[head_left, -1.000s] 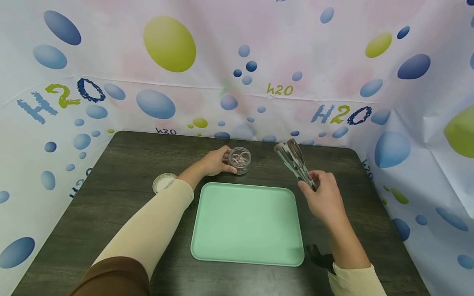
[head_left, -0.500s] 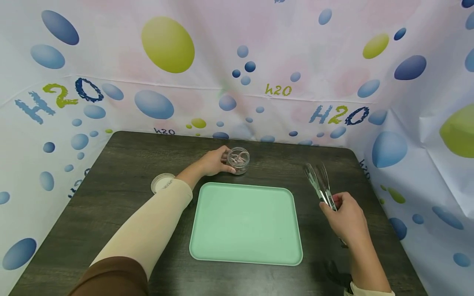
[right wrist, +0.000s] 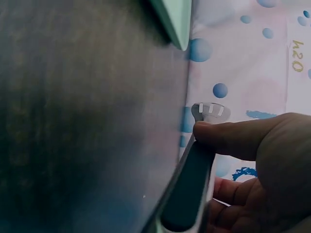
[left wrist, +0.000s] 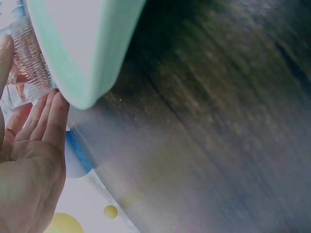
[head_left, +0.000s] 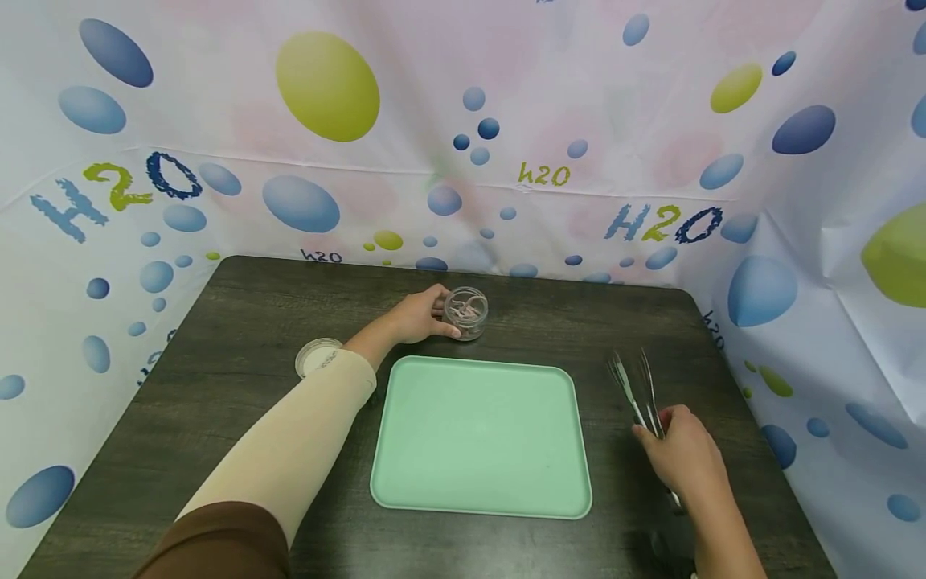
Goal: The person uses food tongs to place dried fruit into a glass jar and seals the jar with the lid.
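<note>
A clear jar [head_left: 466,314] stands upright toward the back of the table, with pinkish-brown stringy pieces inside. My left hand [head_left: 418,317] holds it from the left, thumb at the front and fingers behind. In the left wrist view the fingertips lie against the jar's ribbed side [left wrist: 31,58]. On the right, my right hand [head_left: 683,454] grips a pair of metal tongs [head_left: 628,390] by the handles, their two arms spread and pointing away from me. The right wrist view shows the thumb on the dark grip panel of the tongs [right wrist: 187,182].
A light green rectangular tray [head_left: 481,438] lies in the middle of the dark wooden table [head_left: 239,322], between the hands. Left of it, partly behind the left forearm, is a round lid [head_left: 316,355]. A patterned sheet [head_left: 506,145] hangs behind the table.
My right hand has moved right and toward me with the tongs, lower near the table beside the tray. The left hand and jar have stayed in place.
</note>
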Motion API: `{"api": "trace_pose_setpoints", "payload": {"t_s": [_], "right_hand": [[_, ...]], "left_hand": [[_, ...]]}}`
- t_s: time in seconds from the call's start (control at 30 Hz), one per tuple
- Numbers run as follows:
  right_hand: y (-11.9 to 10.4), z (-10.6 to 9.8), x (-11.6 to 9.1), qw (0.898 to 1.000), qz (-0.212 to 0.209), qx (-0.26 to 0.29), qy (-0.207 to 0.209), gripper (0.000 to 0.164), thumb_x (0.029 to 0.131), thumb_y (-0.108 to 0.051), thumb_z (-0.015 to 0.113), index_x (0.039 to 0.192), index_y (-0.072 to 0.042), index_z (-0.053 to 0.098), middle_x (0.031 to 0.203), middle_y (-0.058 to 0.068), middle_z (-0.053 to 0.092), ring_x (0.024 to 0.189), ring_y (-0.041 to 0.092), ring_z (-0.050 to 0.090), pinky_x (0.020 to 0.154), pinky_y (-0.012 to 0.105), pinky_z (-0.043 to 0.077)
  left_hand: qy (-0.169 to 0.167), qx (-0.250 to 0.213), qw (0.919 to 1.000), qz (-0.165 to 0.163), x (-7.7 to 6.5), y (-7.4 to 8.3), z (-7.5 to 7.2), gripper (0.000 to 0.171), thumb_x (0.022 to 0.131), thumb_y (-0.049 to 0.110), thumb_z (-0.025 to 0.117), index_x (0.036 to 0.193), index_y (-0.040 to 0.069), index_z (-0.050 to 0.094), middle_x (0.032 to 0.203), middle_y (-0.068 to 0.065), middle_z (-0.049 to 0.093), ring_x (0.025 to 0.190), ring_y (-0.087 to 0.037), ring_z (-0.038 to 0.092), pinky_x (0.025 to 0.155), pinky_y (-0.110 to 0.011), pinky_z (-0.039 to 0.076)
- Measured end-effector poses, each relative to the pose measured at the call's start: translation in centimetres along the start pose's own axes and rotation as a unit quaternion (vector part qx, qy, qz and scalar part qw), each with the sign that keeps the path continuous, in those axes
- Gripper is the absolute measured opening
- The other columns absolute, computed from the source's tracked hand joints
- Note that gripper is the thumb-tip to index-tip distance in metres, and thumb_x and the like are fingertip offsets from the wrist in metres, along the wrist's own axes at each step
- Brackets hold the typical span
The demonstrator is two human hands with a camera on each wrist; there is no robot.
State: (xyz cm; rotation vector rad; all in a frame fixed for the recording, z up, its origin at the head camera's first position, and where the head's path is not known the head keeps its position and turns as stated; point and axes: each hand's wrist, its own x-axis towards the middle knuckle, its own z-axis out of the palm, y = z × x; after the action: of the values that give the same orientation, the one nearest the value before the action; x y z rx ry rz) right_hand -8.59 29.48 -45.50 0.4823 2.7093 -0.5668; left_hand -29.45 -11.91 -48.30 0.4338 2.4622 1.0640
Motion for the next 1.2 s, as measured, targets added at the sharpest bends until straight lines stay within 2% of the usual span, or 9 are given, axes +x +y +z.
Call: {"api": "trace_pose_setpoints", "payload": {"t_s": [0.23,0.57,0.87,1.07,1.2], "right_hand": [[0.6,0.8,0.1,1.0,0.004,-0.012,-0.011,0.066,0.108,-0.039,0.066,0.138,0.016,0.045,0.131,0.041,0.056,0.114,0.055,0.063,0.085,0.061,0.056],[0.8,1.8,0.1,1.0,0.011,-0.016,-0.019,0.067,0.108,-0.038,0.065,0.14,0.016,0.043,0.13,0.041,0.056,0.115,0.054,0.062,0.088,0.063,0.055],[0.8,2.2,-0.3,1.0,0.01,-0.003,-0.008,0.067,0.106,-0.04,0.069,0.137,0.012,0.04,0.124,0.038,0.055,0.103,0.047,0.063,0.078,0.054,0.053],[0.4,2.1,-0.9,1.0,0.009,-0.015,0.012,0.081,0.103,-0.048,0.073,0.145,0.012,0.038,0.137,0.042,0.047,0.116,0.055,0.057,0.081,0.059,0.054],[0.0,1.9,-1.1,0.999,0.012,-0.024,0.03,0.082,0.103,-0.049,0.072,0.148,0.011,0.039,0.142,0.042,0.042,0.125,0.06,0.049,0.088,0.066,0.052]], "left_hand": [[0.0,0.004,1.0,-0.002,0.0,-0.1,-0.1,0.073,0.095,0.032,0.087,0.152,0.013,0.046,0.162,-0.014,0.057,0.152,-0.032,0.056,0.126,-0.052,0.048],[-0.002,0.002,1.0,-0.002,0.0,-0.2,-0.2,0.074,0.096,0.033,0.086,0.154,0.013,0.045,0.162,-0.014,0.057,0.152,-0.032,0.055,0.125,-0.05,0.05],[-0.003,0.003,1.0,-0.003,0.2,-0.2,-0.1,0.075,0.095,0.034,0.087,0.154,0.014,0.045,0.162,-0.013,0.057,0.152,-0.031,0.056,0.126,-0.052,0.049],[-0.003,-0.004,1.0,-0.002,0.2,-0.1,-0.1,0.074,0.095,0.033,0.087,0.153,0.013,0.046,0.162,-0.013,0.057,0.152,-0.031,0.055,0.127,-0.052,0.048],[-0.002,-0.002,1.0,-0.003,0.2,-0.2,0.0,0.074,0.095,0.034,0.087,0.153,0.014,0.046,0.162,-0.013,0.057,0.152,-0.031,0.056,0.126,-0.052,0.049]]}}
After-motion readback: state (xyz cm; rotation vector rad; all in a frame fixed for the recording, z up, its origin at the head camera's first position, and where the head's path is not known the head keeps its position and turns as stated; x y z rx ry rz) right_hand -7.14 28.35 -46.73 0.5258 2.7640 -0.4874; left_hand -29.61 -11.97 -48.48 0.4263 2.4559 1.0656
